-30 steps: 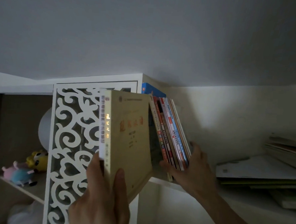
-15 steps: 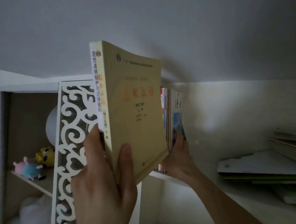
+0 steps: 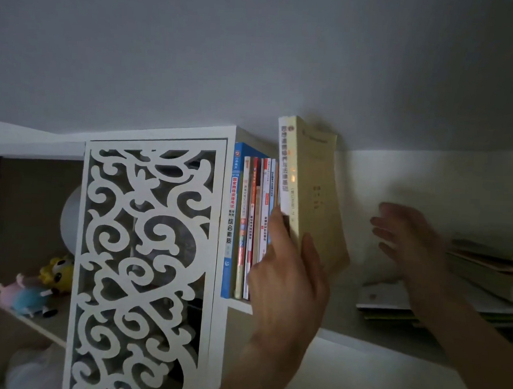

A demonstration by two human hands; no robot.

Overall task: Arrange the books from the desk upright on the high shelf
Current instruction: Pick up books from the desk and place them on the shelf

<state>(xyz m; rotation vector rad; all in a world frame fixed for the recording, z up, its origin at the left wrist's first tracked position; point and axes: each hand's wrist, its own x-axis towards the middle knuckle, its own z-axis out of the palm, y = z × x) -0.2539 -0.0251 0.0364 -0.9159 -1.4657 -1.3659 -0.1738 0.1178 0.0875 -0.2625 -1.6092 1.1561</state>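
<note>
Since half a second ago, the right hand (image 3: 410,235) has let go of the standing books (image 3: 252,224) and now hangs blurred, fingers spread, apart to their right. Left hand (image 3: 286,273) pinches the yellow book (image 3: 311,194) low at its spine, thumb on the cover. Its long axis stands nearly upright, top tipped slightly left, just right of the row on the high shelf (image 3: 239,306).

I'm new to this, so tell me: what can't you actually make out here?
- Head view: the yellow book's bottom edge, hidden behind the left hand.
- The right hand, motion-blurred; its finger pose is unclear.
- Cover text on the yellow book, too dim.
- The flat stack of books, cut off by the right edge.
</note>
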